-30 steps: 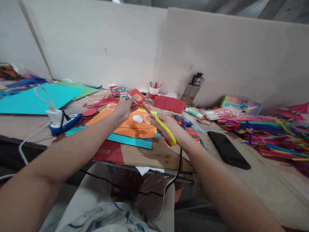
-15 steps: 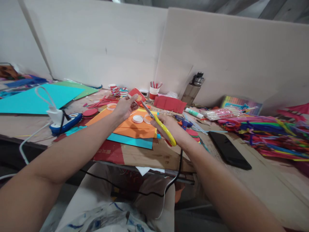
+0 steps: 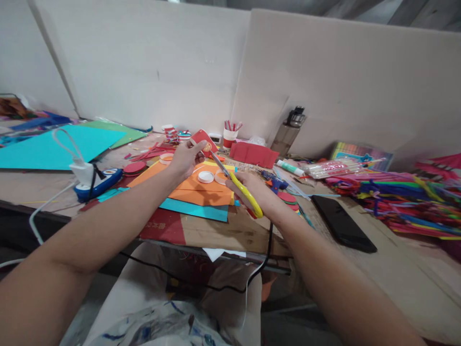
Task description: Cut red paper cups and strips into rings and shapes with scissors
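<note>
Left hand (image 3: 188, 161): closed, pinching a red card (image 3: 201, 138) between thumb and fingers at its near edge. Right hand (image 3: 252, 186): closed around the yellow-handled scissors (image 3: 249, 196), whose blades point up to the card's lower right edge, just beside the pinch; whether they bite into it cannot be told. The card is held above an orange sheet (image 3: 154, 175).

Handling, as judged: the card looks light, thin and fairly stiff — apt to bend or crease if squeezed hard, not to break. Best hold is the margin away from the blades, fingertips clear of the cutting line. The scissors should be firm and somewhat heavier; the handle loops are the sound hold.

Markings: a gold print sits on the card beside the thumb, too small to read. Below the left hand, nearer the body, a red panel (image 3: 163, 229) bears pale printed characters — not legible. No brand can be read.
</note>
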`<action>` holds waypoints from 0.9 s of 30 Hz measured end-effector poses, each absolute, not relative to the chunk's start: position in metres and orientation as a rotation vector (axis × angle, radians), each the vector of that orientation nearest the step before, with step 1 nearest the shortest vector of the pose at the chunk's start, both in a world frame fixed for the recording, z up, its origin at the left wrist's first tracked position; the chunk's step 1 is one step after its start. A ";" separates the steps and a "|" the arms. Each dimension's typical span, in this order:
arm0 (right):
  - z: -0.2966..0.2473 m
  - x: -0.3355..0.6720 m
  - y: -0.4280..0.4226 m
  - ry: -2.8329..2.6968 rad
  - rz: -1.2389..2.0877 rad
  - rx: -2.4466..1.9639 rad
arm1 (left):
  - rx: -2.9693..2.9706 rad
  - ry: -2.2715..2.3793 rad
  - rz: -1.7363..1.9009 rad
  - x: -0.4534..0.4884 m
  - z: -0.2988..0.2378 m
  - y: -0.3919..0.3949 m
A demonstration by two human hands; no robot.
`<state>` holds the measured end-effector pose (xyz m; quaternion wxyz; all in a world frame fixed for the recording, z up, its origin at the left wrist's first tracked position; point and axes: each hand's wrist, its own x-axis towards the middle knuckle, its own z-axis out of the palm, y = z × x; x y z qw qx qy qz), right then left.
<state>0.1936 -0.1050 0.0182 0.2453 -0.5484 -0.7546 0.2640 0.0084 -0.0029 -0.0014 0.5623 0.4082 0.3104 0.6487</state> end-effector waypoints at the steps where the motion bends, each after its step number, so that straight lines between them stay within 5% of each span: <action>1: 0.019 0.192 -0.106 -2.051 0.710 -1.518 | 0.960 0.731 1.528 0.009 -0.002 -0.003; 27: 0.003 0.192 -0.094 -2.127 0.352 -1.425 | 0.976 0.802 1.636 0.003 -0.002 0.000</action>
